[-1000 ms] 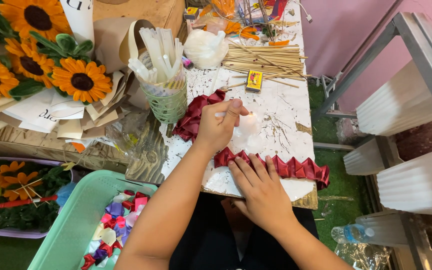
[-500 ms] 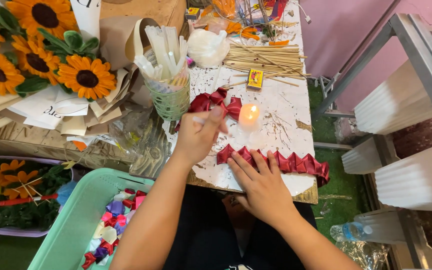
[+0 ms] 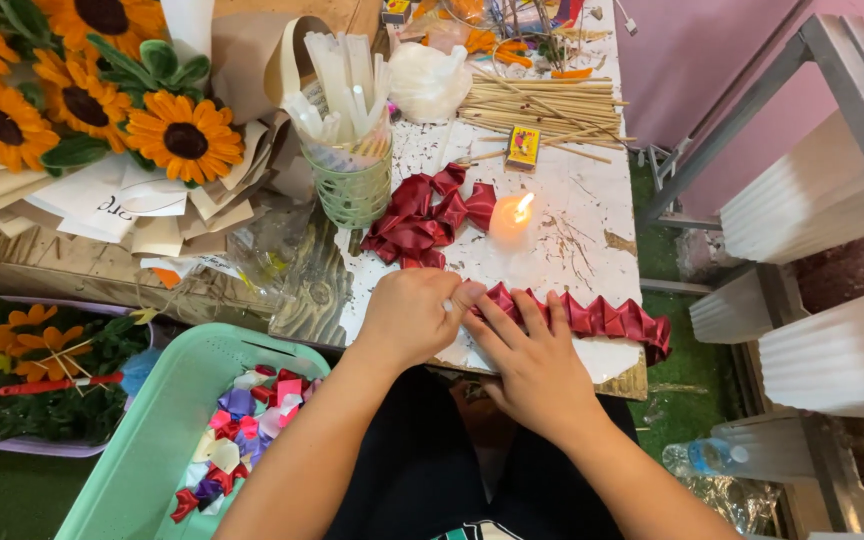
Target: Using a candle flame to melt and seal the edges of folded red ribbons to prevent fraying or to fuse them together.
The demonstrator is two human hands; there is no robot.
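Both hands down at near edge of white paint-flecked surface [image 3: 572, 215]. Left hand [image 3: 414, 318] curled loosely, fingertips pinching left end of folded dark red ribbon strip [image 3: 592, 318]. Right hand [image 3: 532, 362] lying flat-ish, fingers spread, pressing same strip just beside left hand. Strip runs along surface edge toward right. Lit candle [image 3: 510, 214] a bit further back, loose red ribbon pile [image 3: 422, 218] next to it. Green mesh cup [image 3: 352, 190] of white sticks behind that. Teal basket [image 3: 152, 430] with ribbon bits lower left.

Candle [image 3: 508, 217] at frame centre on table [image 3: 592, 215]; loose ribbon [image 3: 422, 215] left of it, pleated strip [image 3: 592, 318] below (under both hands), sticks [image 3: 542, 112] above, basket [image 3: 152, 430] lower left.
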